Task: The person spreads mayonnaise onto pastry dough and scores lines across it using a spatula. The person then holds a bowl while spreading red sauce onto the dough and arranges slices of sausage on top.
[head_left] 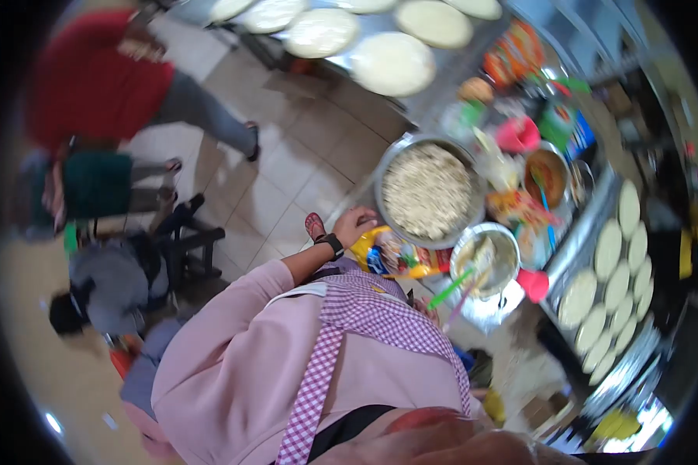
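My left hand [353,226], with a black watch on its wrist, is at the near left rim of a large metal pot [477,194]. Its fingers look loosely stretched and a little apart. The pot holds a pale, crumbly filling [426,191]. Beside the hand lies a yellow printed packet [407,253]. A smaller metal bowl [512,244] with a pale mixture stands to its right, a green handle [450,289] and a pink handle leaning out of it. A bit of what seems my right hand [429,308] shows near the green handle's end; its fingers are mostly hidden.
Flat pale dough rounds cover a table [434,101] at the top and a tray [562,325] at right. A bowl of reddish-brown sauce [547,174], a pink cup [517,135], a red cup [533,285] and several packets crowd the worktop. Several people are at left, one in red [101,77].
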The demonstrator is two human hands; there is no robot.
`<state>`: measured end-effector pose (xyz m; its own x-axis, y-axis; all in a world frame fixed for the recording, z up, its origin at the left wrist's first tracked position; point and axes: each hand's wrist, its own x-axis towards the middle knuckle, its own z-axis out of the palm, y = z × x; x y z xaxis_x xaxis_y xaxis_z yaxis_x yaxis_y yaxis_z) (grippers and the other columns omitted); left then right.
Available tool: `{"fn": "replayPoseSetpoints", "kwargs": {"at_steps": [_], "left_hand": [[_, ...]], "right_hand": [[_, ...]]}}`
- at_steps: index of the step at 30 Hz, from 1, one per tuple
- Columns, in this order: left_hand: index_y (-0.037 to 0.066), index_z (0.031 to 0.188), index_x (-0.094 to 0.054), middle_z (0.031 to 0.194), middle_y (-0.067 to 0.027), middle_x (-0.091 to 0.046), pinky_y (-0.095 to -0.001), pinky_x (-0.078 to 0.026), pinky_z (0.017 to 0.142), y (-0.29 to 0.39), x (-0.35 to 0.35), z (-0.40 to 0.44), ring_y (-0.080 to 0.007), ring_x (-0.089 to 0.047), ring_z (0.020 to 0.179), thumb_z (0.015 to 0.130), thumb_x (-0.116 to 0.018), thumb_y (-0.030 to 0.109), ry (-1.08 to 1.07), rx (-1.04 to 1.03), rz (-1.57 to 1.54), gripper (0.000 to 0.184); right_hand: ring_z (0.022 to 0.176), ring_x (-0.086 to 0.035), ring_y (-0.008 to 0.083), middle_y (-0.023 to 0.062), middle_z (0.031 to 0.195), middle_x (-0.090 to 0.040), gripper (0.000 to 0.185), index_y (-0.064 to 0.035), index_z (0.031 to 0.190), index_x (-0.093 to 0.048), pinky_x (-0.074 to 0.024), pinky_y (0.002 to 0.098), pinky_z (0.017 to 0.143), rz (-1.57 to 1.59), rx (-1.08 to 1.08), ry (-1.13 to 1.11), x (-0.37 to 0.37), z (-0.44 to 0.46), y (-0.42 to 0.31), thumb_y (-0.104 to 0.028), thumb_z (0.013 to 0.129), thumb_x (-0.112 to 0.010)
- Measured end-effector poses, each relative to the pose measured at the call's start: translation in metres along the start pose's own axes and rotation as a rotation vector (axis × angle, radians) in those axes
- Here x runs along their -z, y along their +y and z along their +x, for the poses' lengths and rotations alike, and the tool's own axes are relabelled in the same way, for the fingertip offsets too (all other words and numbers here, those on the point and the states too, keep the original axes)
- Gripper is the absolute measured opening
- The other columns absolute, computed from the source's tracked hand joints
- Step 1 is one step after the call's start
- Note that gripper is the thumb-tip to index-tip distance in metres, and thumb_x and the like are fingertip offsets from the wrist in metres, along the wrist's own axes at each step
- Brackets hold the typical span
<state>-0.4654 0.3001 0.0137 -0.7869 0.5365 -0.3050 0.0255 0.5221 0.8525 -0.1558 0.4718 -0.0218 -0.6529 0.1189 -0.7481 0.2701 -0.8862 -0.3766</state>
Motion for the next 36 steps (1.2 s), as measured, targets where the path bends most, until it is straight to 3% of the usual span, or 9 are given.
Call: {"fn": "replayPoseSetpoints", "kwargs": {"at_steps": [2,6,12,17,19,24,28,33,36], "left_hand": [[0.003,0.098,-0.061,0.092,-0.0102,-0.056,-0.0292,-0.047,0.076,-0.005,0.039,-0.013,-0.0185,-0.057,0.084,0.081,-0.059,0.020,0.106,0.058,-0.062,0.024],[0.007,0.097,-0.062,0.089,-0.0087,-0.057,-0.0290,-0.047,0.075,-0.075,0.125,-0.035,-0.0179,-0.058,0.083,0.080,-0.058,0.023,0.256,0.124,0.037,0.024],[0.005,0.090,-0.064,0.083,-0.0128,-0.063,-0.0323,-0.048,0.072,-0.181,0.280,-0.133,-0.0220,-0.062,0.078,0.080,-0.058,0.033,0.535,0.349,-0.173,0.030],[0.004,0.090,-0.063,0.087,-0.0129,-0.065,-0.0325,-0.046,0.076,-0.234,0.373,-0.213,-0.0229,-0.061,0.085,0.082,-0.056,0.036,0.973,0.481,-0.272,0.034],[0.006,0.090,-0.064,0.079,-0.0041,-0.062,-0.0270,-0.045,0.067,-0.249,0.395,-0.230,-0.0124,-0.055,0.074,0.084,-0.054,0.035,1.073,0.590,-0.357,0.031],[0.006,0.087,-0.063,0.077,0.0007,-0.060,-0.0237,-0.043,0.065,-0.266,0.416,-0.214,-0.0088,-0.051,0.067,0.087,-0.050,0.034,1.179,0.592,-0.737,0.031],[0.006,0.088,-0.063,0.086,-0.0012,-0.064,-0.0229,-0.043,0.069,-0.260,0.451,-0.162,-0.0082,-0.053,0.072,0.089,-0.046,0.033,1.060,0.603,-0.842,0.032],[0.009,0.083,-0.069,0.086,-0.0038,-0.065,-0.0244,-0.044,0.075,-0.262,0.518,-0.086,-0.0112,-0.057,0.081,0.085,-0.053,0.029,0.818,0.618,-0.674,0.026],[0.011,0.080,-0.071,0.086,-0.0058,-0.066,-0.0260,-0.044,0.079,-0.247,0.572,-0.042,-0.0141,-0.059,0.086,0.082,-0.055,0.030,0.868,0.466,-0.571,0.025]], "right_hand": [[0.082,-0.059,0.0226,0.0114,0.099,-0.061,0.030,-0.0047,0.112,-0.051,-0.0461,0.0347,0.074,0.161,0.042,0.293,-0.028,0.007,0.006,-0.022,0.088,-0.047],[0.083,-0.059,0.0231,0.0118,0.099,-0.061,0.030,-0.0045,0.111,-0.052,-0.0462,0.0350,0.074,-0.174,-0.024,0.132,-0.086,0.065,0.018,-0.023,0.088,-0.048],[0.083,-0.059,0.0242,0.0128,0.097,-0.062,0.030,-0.0039,0.109,-0.053,-0.0462,0.0357,0.074,-0.904,-0.192,-0.163,-0.201,0.162,0.022,-0.023,0.087,-0.048],[0.083,-0.060,0.0251,0.0135,0.096,-0.062,0.030,-0.0034,0.107,-0.054,-0.0462,0.0362,0.074,-1.378,-0.188,-0.348,-0.298,0.236,0.021,-0.024,0.086,-0.049],[0.083,-0.060,0.0254,0.0138,0.096,-0.062,0.030,-0.0032,0.106,-0.055,-0.0462,0.0365,0.074,-1.526,-0.165,-0.386,-0.327,0.260,0.022,-0.024,0.086,-0.049],[0.083,-0.060,0.0263,0.0146,0.095,-0.062,0.030,-0.0027,0.105,-0.056,-0.0462,0.0370,0.074,-1.734,-0.054,-0.361,-0.371,0.301,0.033,-0.024,0.085,-0.050],[0.083,-0.060,0.0270,0.0152,0.094,-0.063,0.030,-0.0023,0.104,-0.057,-0.0462,0.0374,0.074,-1.843,0.070,-0.341,-0.443,0.363,0.067,-0.025,0.085,-0.050],[0.083,-0.061,0.0279,0.0160,0.093,-0.063,0.030,-0.0018,0.102,-0.058,-0.0463,0.0380,0.074,-2.085,0.217,-0.341,-0.546,0.475,0.043,-0.025,0.084,-0.051],[0.083,-0.061,0.0284,0.0165,0.093,-0.063,0.030,-0.0015,0.101,-0.058,-0.0463,0.0383,0.074,-2.262,0.283,-0.369,-0.612,0.533,0.031,-0.025,0.083,-0.051]]}}
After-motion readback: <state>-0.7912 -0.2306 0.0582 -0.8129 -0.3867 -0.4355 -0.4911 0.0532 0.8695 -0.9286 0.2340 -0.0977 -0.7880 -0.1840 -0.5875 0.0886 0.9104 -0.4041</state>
